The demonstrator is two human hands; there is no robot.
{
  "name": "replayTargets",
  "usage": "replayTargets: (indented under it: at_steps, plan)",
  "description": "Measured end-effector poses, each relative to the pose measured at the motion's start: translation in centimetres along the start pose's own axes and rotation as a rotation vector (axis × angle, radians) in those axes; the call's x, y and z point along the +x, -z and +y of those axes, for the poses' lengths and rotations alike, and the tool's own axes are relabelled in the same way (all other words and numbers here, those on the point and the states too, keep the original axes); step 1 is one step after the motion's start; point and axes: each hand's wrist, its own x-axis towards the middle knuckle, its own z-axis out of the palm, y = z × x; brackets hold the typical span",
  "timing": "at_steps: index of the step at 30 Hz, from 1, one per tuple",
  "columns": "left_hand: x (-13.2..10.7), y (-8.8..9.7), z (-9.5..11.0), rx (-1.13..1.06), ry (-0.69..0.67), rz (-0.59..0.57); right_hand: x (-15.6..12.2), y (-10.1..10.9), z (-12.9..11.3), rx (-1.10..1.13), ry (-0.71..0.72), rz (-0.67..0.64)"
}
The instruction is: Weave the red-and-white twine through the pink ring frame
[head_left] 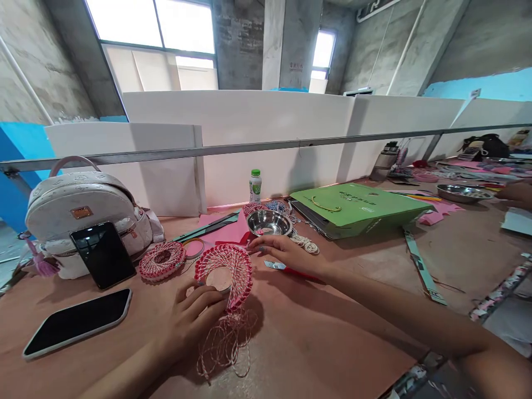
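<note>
The left hand (192, 317) is clenching the lower end of a pink-and-white woven cord ring (223, 265), holding it up off the tabletop (318, 338) near the centre of the view. Loose pale cord strands (226, 344) are trailing from it toward 6 o'clock and lying in loops on the wood. The right hand (286, 256) is reaching in from 3 o'clock with its grip open, its fingertips (258, 243) lying just beside the ring's upper edge; whether they are touching it is hard to tell.

The ring is looking light and fairly flexible, and its open loops seem likely to snag. The thick wrapped rim appears to be the safest place to take hold, rather than the slack strands. A matching woven ring (162, 261) is lying at 10 o'clock, beside a black smartphone (103, 255) propped against a white backpack (78, 216). A small steel bowl (269, 223) is sitting at 12 o'clock, next to a green paper bag (359, 210).

The left hand is hiding the ring's lower part, so its core and the cord's path there cannot be made out. A co-worker's hand (515, 194) is cut off by the frame at 3 o'clock.
</note>
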Motion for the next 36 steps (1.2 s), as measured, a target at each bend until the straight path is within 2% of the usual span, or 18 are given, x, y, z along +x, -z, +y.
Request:
replayTargets:
  at_steps: [5,8,10,15,19,27,36]
  plan:
    - [-0.1,0.0,-0.1,-0.002,0.030,-0.009,0.9,-0.4,-0.1,-0.082,0.088,0.178]
    - [-0.2,-0.1,-0.1,-0.003,0.052,-0.004,1.2,-0.4,-0.5,-0.224,0.165,0.218]
    - [-0.2,-0.1,-0.1,-0.006,0.052,0.000,1.3,-0.3,-0.7,-0.301,0.214,0.196]
    - [-0.1,-0.1,0.0,-0.003,0.044,0.003,1.4,-0.5,-0.1,-0.303,0.178,0.081]
    - [-0.1,0.0,0.0,-0.014,0.048,0.008,1.6,-0.9,0.4,-0.338,0.232,0.092]
    - [0.1,0.0,0.0,-0.008,0.030,0.009,2.2,-1.1,-0.4,-0.407,0.316,0.109]
    - [-0.1,-0.4,0.1,-0.034,0.077,0.004,2.4,-1.6,0.4,-0.308,0.276,0.120]
